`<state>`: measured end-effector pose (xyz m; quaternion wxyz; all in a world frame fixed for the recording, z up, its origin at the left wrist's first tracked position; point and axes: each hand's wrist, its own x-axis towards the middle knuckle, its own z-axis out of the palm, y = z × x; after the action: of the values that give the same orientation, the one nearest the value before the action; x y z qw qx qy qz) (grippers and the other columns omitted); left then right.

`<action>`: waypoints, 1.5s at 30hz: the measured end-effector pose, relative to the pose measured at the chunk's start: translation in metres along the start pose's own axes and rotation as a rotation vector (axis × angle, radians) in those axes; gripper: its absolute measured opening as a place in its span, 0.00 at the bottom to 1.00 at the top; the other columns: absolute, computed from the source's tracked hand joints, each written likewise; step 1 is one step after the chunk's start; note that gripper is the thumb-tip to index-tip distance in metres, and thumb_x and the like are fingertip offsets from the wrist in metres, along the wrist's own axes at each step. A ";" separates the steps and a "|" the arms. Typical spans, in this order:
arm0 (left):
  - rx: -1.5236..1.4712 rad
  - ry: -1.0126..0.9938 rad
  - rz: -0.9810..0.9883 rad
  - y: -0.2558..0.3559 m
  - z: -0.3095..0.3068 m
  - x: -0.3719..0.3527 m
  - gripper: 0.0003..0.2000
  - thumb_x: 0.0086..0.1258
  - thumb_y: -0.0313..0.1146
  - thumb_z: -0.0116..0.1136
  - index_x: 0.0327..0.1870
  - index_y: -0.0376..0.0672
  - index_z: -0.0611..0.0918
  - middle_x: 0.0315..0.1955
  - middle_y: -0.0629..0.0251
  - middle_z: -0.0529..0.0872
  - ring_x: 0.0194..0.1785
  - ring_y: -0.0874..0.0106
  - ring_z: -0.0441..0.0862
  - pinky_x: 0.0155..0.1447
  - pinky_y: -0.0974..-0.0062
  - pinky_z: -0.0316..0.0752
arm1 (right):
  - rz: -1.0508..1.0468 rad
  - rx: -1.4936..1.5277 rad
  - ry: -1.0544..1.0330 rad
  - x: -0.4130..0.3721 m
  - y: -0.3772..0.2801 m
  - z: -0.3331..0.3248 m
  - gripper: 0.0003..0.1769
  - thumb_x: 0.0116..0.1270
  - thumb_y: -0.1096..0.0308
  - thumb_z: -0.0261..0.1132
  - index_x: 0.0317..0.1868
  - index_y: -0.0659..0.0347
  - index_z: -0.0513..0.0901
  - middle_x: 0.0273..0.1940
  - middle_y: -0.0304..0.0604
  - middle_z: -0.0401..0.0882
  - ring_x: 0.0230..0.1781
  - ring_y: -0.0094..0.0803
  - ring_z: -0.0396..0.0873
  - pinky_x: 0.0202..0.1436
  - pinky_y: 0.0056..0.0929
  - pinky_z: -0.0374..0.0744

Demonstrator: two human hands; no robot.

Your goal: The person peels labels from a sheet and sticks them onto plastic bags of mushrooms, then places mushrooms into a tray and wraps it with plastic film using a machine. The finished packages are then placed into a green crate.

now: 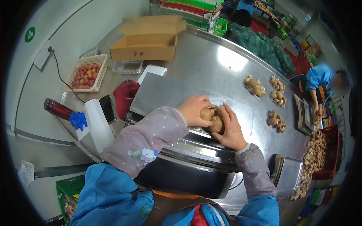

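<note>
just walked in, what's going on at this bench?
A person cups a small batch of mushrooms between the left hand and right hand, on the steel plate of a machine in front of them. Four grouped mushroom portions lie on the steel table to the right, near a scale and a loose mushroom pile. A co-worker in blue works at the far end.
</note>
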<state>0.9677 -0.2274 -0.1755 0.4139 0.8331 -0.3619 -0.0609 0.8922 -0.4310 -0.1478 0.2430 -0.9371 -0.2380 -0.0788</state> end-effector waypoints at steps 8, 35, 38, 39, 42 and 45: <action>0.084 0.031 0.011 0.006 -0.006 -0.003 0.43 0.36 0.47 0.77 0.60 0.51 0.72 0.63 0.53 0.64 0.65 0.52 0.60 0.69 0.57 0.55 | 0.069 0.153 0.036 -0.003 0.003 -0.011 0.58 0.35 0.59 0.81 0.66 0.64 0.58 0.66 0.61 0.52 0.64 0.53 0.63 0.63 0.40 0.70; -0.365 -0.419 -0.538 0.037 -0.106 -0.157 0.15 0.72 0.39 0.49 0.52 0.44 0.82 0.24 0.61 0.85 0.28 0.74 0.81 0.38 0.76 0.75 | 0.533 0.846 -0.171 -0.144 -0.009 -0.078 0.09 0.67 0.75 0.55 0.28 0.65 0.71 0.34 0.45 0.77 0.36 0.31 0.79 0.42 0.30 0.78; -0.945 -0.112 -0.424 0.058 -0.138 -0.154 0.16 0.72 0.38 0.49 0.49 0.34 0.80 0.23 0.56 0.84 0.30 0.66 0.81 0.42 0.70 0.77 | 0.395 1.042 0.127 -0.127 -0.021 -0.130 0.13 0.67 0.63 0.60 0.28 0.60 0.70 0.34 0.52 0.79 0.40 0.43 0.82 0.38 0.39 0.84; -1.065 -0.015 -0.280 0.062 -0.146 -0.134 0.16 0.71 0.39 0.50 0.46 0.34 0.80 0.29 0.53 0.85 0.36 0.60 0.82 0.47 0.65 0.77 | 0.369 1.070 0.212 -0.105 -0.023 -0.145 0.14 0.67 0.57 0.60 0.31 0.59 0.71 0.35 0.54 0.79 0.39 0.41 0.83 0.40 0.37 0.84; -1.185 0.393 -0.195 0.042 -0.129 -0.042 0.13 0.71 0.35 0.48 0.46 0.36 0.79 0.46 0.52 0.82 0.51 0.62 0.80 0.56 0.64 0.74 | 0.370 1.191 0.511 -0.022 0.014 -0.125 0.15 0.71 0.59 0.54 0.45 0.64 0.73 0.44 0.49 0.78 0.46 0.35 0.78 0.51 0.32 0.77; 0.059 0.366 -0.362 -0.055 -0.038 0.022 0.10 0.71 0.34 0.48 0.44 0.40 0.80 0.43 0.58 0.82 0.46 0.61 0.80 0.51 0.64 0.72 | 0.342 0.195 0.169 0.023 0.095 -0.038 0.13 0.65 0.65 0.59 0.46 0.64 0.78 0.48 0.51 0.78 0.53 0.43 0.75 0.56 0.35 0.73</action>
<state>1.0293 -0.1955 -0.1871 0.4304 0.8931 -0.1278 0.0285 0.9575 -0.5131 -0.1487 0.3615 -0.9259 -0.0610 -0.0914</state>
